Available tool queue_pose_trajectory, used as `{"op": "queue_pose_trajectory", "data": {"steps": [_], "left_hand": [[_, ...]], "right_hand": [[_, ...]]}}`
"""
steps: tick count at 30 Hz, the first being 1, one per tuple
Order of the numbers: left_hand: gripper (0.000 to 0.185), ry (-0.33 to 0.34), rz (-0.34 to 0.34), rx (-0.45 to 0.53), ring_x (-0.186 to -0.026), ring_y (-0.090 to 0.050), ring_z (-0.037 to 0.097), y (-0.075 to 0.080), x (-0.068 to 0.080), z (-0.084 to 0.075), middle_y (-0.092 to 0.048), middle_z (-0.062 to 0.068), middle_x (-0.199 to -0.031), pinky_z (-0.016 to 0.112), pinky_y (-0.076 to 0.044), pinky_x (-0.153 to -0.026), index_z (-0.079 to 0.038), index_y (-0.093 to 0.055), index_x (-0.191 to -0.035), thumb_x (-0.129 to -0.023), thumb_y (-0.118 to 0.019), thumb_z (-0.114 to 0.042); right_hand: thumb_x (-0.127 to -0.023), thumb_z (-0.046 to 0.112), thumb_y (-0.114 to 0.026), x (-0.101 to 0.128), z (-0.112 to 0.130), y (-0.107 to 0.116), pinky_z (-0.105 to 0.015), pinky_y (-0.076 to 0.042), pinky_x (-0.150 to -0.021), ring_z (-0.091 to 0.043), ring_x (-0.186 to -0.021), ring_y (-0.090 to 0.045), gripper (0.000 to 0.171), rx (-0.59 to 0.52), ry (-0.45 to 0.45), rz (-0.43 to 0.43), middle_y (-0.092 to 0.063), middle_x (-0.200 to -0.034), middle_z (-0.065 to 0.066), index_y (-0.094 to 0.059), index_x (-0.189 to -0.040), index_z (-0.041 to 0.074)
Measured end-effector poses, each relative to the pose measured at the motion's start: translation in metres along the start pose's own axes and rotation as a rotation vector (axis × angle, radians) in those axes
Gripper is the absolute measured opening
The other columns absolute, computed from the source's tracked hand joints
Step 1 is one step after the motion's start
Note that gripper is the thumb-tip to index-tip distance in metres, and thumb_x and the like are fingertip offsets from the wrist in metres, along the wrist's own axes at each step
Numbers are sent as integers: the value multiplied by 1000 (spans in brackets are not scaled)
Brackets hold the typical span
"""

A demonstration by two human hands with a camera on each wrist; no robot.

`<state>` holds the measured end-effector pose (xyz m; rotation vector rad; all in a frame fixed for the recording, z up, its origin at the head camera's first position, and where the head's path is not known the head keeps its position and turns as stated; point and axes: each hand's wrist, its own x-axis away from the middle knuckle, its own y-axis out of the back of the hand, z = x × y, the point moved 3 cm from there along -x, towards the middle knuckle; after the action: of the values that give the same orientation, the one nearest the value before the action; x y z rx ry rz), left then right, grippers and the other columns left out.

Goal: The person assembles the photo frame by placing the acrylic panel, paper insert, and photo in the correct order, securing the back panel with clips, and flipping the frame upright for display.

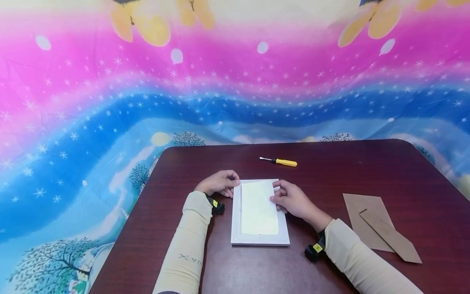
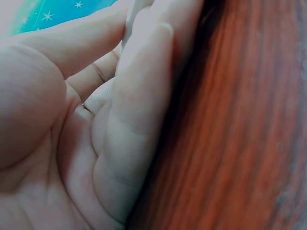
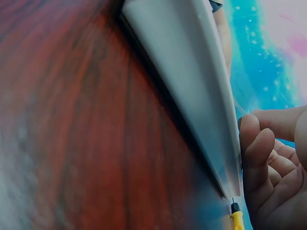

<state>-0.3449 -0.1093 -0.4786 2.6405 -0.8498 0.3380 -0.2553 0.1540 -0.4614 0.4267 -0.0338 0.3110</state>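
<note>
Backdrop cloth (image 1: 73, 102): pink, blue and white, starred, hanging behind and draping around the far and left sides of the table.

Table (image 1: 367, 171): dark red-brown wood grain, rounded far corners, carrying everything listed below.

Picture frame (image 1: 260, 239): white, lying flat and face down near the table's front middle. Its long axis is running away from the person, short edges near and far. A pale sheet (image 1: 258, 208) is sitting inside the frame's recess.

Backing board (image 1: 361, 212): brown, with its stand leg, lying flat well apart to the right of the frame.

Left hand (image 1: 219, 183): resting at the frame's far left corner, fingers loosely curled, tips touching the outer edge; whether it is actually gripping cannot be told. In the left wrist view the fingers (image 2: 144, 96) are lying together, lightly bent, beside the tabletop.

Right hand (image 1: 291, 199): lying over the frame's right rail near the far end, fingers curled, tips reaching inward onto the pale sheet's right edge. The frame is lying leftward of this palm. The right wrist view is showing curled fingers (image 3: 256, 143) just beside the frame's edge (image 3: 192, 96).

Both hands are about equally near the frame, flanking its far end.

Screwdriver (image 1: 280, 162): yellow handle, lying crosswise beyond the frame, apart from both hands.
</note>
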Motion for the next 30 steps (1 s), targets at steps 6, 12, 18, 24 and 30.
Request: {"op": "queue_pose_trajectory", "data": {"steps": [6,12,18,24,30], "left_hand": [[20,-7,4,7,-60,-66,25,0,-1,1,-60,15,-76,32,-56,-55,-5,-58,-109,-97,-63,-21],[20,-3,5,7,-60,-66,24,0,-2,1,-60,14,-75,32,-56,-55,-5,-58,-109,-97,-63,-20],[21,5,-3,1,-60,-66,24,0,0,0,-60,14,-76,32,-56,-55,-5,-58,-110,-97,-63,-20],[21,11,-10,-5,-61,-66,24,0,1,0,-60,15,-76,32,-56,-56,-6,-58,-110,-97,-63,-21],[21,2,-5,-6,-61,-66,25,0,0,0,-60,15,-76,32,-56,-56,-6,-58,-110,-97,-64,-21]], "right_hand": [[-90,13,-72,1,5,0,-35,-47,-56,-23,-62,-56,41,146,17,-37,-64,-79,-2,-53,-126,7],[-88,14,-75,2,8,-1,-34,-46,-59,-20,-64,-56,47,223,19,-58,-63,-76,0,-53,-129,6],[-85,17,-78,1,10,-1,-33,-46,-56,-19,-62,-56,65,274,0,-85,-63,-76,1,-45,-139,7],[-83,18,-80,0,11,-3,-33,-45,-53,-20,-59,-54,72,330,-28,-97,-60,-74,-1,-42,-143,8],[-81,17,-80,-1,15,-4,-33,-45,-52,-19,-58,-53,77,366,-56,-97,-58,-72,-3,-39,-145,8]]}}
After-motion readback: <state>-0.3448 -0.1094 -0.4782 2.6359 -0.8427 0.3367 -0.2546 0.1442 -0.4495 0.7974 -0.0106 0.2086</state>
